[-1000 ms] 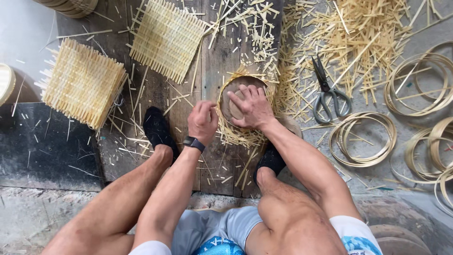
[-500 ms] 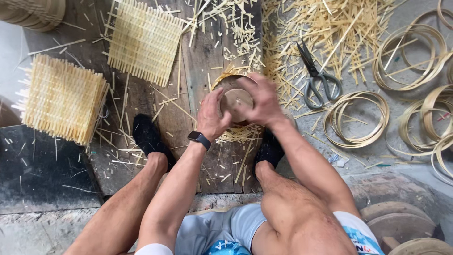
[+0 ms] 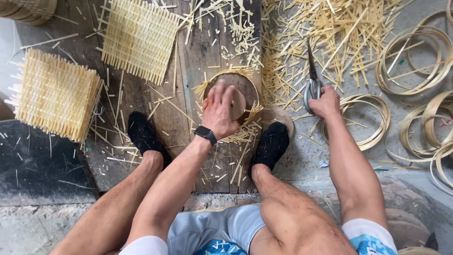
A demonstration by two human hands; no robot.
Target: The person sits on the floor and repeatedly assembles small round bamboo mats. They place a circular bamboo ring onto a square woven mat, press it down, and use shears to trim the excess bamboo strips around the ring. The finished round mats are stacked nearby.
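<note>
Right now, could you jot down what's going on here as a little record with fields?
left hand: pressing on a round wooden form set in a woven mat
right hand: gripping scissors on the ground
feet: black socks, either side of the form
left of plank: two stacks of woven mats
right side: bamboo hoops
ground: strewn with bamboo offcuts

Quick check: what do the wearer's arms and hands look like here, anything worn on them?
Both arms are bare from shoulder to fingers: no sleeves, no gloves. The left hand has a black smartwatch on a black band at the wrist. The right hand and its wrist carry nothing: no watch, no visible rings. No markings show on either arm.
</note>
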